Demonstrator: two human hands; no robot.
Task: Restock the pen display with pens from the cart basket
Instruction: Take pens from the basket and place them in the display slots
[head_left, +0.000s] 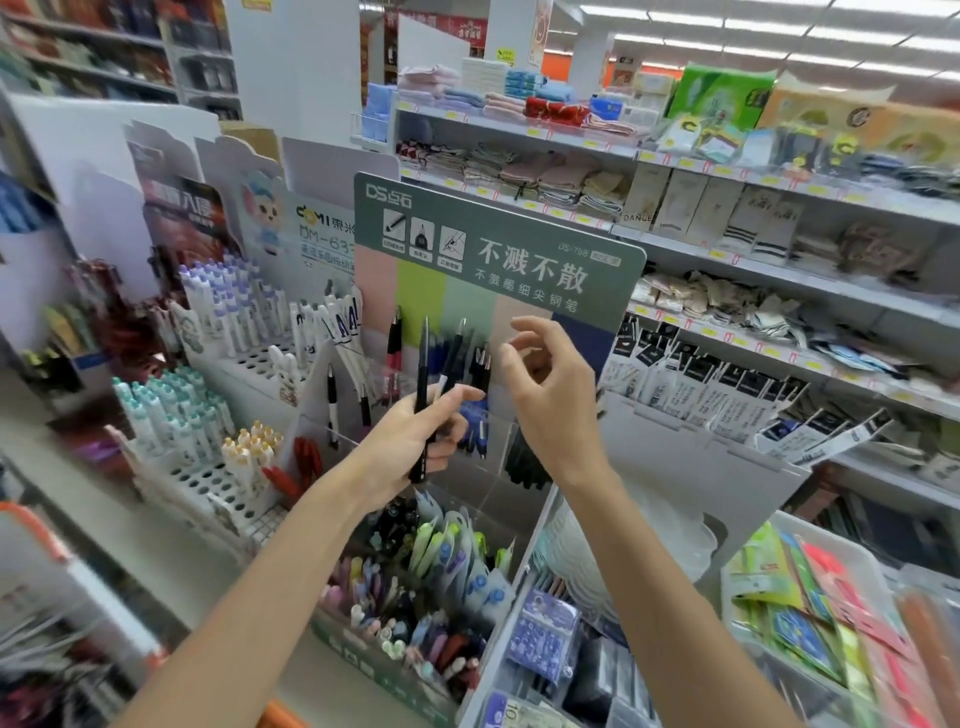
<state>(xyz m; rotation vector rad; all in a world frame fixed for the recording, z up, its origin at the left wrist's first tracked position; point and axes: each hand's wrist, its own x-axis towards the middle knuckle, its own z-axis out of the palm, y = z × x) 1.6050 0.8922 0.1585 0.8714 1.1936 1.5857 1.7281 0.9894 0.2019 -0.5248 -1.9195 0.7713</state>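
Note:
My left hand (415, 441) grips a few dark pens (422, 384) upright in front of the green pen display (498, 270). The display's header card carries white lettering, and dark and blue pens (480, 364) stand in its clear compartments. My right hand (550, 395) hovers just right of the held pens with its fingers loosely spread and holds nothing. A lower tier (415, 587) of the display holds several pastel and green pens. The cart basket is not clearly visible.
White tiered pen racks (208, 395) with capped pens stand to the left. Shelves of folded textiles and socks (727, 291) run behind and to the right. A white bin of colourful packets (831, 613) sits lower right. An orange-edged cart part (31, 525) shows lower left.

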